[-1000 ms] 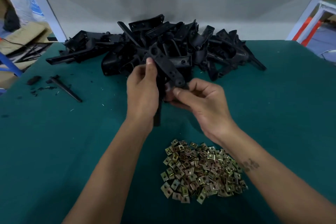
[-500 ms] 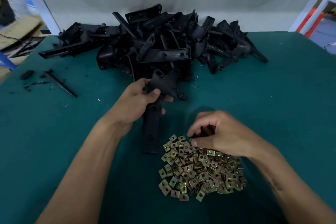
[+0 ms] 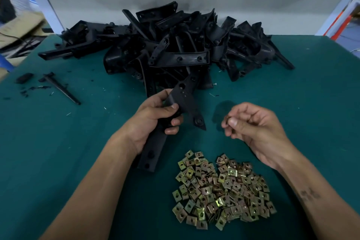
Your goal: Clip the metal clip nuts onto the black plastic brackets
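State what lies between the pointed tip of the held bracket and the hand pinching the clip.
Head view: only bare green table separates the bracket tip from the right hand and its clip.

Left hand [image 3: 153, 121] is wrapped round a black bracket [image 3: 183, 103], thumb on top, fingers curled underneath. Right hand [image 3: 255, 128] hangs just beside it, thumb and forefinger pinching a small clip nut [image 3: 227, 119], other fingers loosely curled.

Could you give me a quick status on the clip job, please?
Left hand grips bracket. Right hand pinches one clip nut, not yet on. Nothing between them.
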Available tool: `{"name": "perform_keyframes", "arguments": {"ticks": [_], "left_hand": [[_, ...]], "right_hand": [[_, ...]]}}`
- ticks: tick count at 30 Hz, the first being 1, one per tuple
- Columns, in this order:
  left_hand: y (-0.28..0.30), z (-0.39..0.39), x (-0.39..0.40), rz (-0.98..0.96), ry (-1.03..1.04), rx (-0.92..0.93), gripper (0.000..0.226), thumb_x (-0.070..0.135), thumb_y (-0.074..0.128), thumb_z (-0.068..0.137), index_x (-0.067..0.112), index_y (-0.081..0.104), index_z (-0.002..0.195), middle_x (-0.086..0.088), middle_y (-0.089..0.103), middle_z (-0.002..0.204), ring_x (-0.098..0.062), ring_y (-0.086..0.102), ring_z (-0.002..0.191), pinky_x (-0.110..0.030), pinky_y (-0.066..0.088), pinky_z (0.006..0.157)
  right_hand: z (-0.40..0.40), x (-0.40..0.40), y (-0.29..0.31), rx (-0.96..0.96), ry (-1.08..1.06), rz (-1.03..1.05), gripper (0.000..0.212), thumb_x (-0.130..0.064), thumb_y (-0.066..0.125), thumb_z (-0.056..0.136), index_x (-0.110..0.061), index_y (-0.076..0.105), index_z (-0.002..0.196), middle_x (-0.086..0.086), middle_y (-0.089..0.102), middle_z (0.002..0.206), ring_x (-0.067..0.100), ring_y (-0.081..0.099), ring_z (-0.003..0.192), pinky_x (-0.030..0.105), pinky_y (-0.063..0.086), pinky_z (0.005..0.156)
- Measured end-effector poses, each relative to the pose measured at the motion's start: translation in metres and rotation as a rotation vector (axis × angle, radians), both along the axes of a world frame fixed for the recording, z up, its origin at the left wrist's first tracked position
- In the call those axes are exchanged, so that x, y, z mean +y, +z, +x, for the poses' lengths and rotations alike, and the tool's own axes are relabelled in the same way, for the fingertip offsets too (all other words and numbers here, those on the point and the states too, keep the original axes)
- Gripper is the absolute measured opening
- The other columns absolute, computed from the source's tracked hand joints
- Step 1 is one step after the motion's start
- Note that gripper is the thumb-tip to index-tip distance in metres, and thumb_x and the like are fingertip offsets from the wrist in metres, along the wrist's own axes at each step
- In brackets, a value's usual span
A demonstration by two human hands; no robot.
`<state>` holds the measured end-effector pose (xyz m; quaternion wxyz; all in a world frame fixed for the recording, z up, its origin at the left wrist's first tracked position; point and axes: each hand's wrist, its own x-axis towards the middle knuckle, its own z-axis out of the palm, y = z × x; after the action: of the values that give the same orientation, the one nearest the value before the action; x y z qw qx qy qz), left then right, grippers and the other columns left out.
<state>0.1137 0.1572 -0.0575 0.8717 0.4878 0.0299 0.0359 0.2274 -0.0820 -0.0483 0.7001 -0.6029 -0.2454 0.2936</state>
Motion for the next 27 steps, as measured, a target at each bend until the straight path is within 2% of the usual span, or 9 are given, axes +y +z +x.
{"name": "perform_keyframes", "arguments": {"ticks": [5, 8, 11, 14, 17, 22, 27], "left_hand": [[-0.001, 0.003, -0.002, 0.094, -0.042, -0.01, 0.017, 0.006, 0.065, 0.092, 0.011, 0.053, 0.102, -0.006, 0.044, 0.085, -0.014, 0.038, 0.055, -0.023, 0.032, 0.044], [-0.002, 0.004, -0.004, 0.163, -0.034, -0.018, 0.021, 0.013, 0.067, 0.092, 0.011, 0.05, 0.103, -0.001, 0.044, 0.077, -0.012, 0.036, 0.052, -0.021, 0.032, 0.042], [-0.002, 0.006, -0.008, 0.185, -0.015, -0.038, 0.027, 0.014, 0.065, 0.091, 0.009, 0.049, 0.111, -0.005, 0.042, 0.077, -0.012, 0.038, 0.05, -0.021, 0.034, 0.042], [-0.003, 0.011, -0.015, 0.197, 0.003, -0.064, 0.025, 0.008, 0.058, 0.093, 0.005, 0.047, 0.115, -0.013, 0.043, 0.084, -0.01, 0.041, 0.048, -0.021, 0.037, 0.043], [-0.004, 0.014, -0.018, 0.207, -0.005, -0.072, 0.025, 0.007, 0.059, 0.091, 0.005, 0.047, 0.113, -0.007, 0.048, 0.076, -0.009, 0.04, 0.048, -0.021, 0.035, 0.042], [-0.005, 0.013, -0.016, 0.233, -0.013, -0.057, 0.037, 0.017, 0.073, 0.082, 0.008, 0.049, 0.109, -0.002, 0.049, 0.072, -0.01, 0.038, 0.05, -0.021, 0.035, 0.043], [-0.006, 0.014, -0.015, 0.243, 0.003, -0.046, 0.028, 0.011, 0.068, 0.087, 0.008, 0.049, 0.108, -0.003, 0.045, 0.071, -0.01, 0.036, 0.049, -0.022, 0.034, 0.043]], "right_hand": [[0.008, 0.02, -0.002, 0.168, -0.101, 0.111, 0.023, 0.001, 0.072, 0.075, -0.003, 0.076, 0.098, 0.013, 0.071, 0.085, 0.019, 0.066, 0.073, 0.024, 0.059, 0.071], [0.004, 0.033, -0.003, 0.181, -0.049, 0.147, 0.025, 0.003, 0.069, 0.079, -0.003, 0.079, 0.1, 0.012, 0.07, 0.084, 0.018, 0.065, 0.074, 0.023, 0.058, 0.072], [-0.002, 0.041, -0.004, 0.177, 0.041, 0.168, 0.028, 0.005, 0.068, 0.08, -0.004, 0.079, 0.104, 0.013, 0.072, 0.087, 0.019, 0.066, 0.076, 0.024, 0.057, 0.069], [-0.008, 0.05, -0.004, 0.206, 0.05, 0.178, 0.022, 0.004, 0.071, 0.074, -0.007, 0.078, 0.091, 0.014, 0.073, 0.084, 0.021, 0.07, 0.073, 0.028, 0.06, 0.065], [-0.009, 0.051, -0.002, 0.292, 0.032, 0.191, 0.016, 0.005, 0.071, 0.071, -0.008, 0.077, 0.077, 0.013, 0.073, 0.08, 0.02, 0.071, 0.069, 0.027, 0.061, 0.063], [-0.005, 0.047, 0.0, 0.384, -0.001, 0.212, 0.013, 0.004, 0.071, 0.071, -0.004, 0.078, 0.078, 0.013, 0.073, 0.077, 0.016, 0.069, 0.064, 0.022, 0.058, 0.06], [-0.006, 0.047, -0.002, 0.369, -0.013, 0.207, 0.012, 0.004, 0.072, 0.07, -0.003, 0.078, 0.077, 0.013, 0.074, 0.076, 0.016, 0.07, 0.064, 0.021, 0.057, 0.059]]}}
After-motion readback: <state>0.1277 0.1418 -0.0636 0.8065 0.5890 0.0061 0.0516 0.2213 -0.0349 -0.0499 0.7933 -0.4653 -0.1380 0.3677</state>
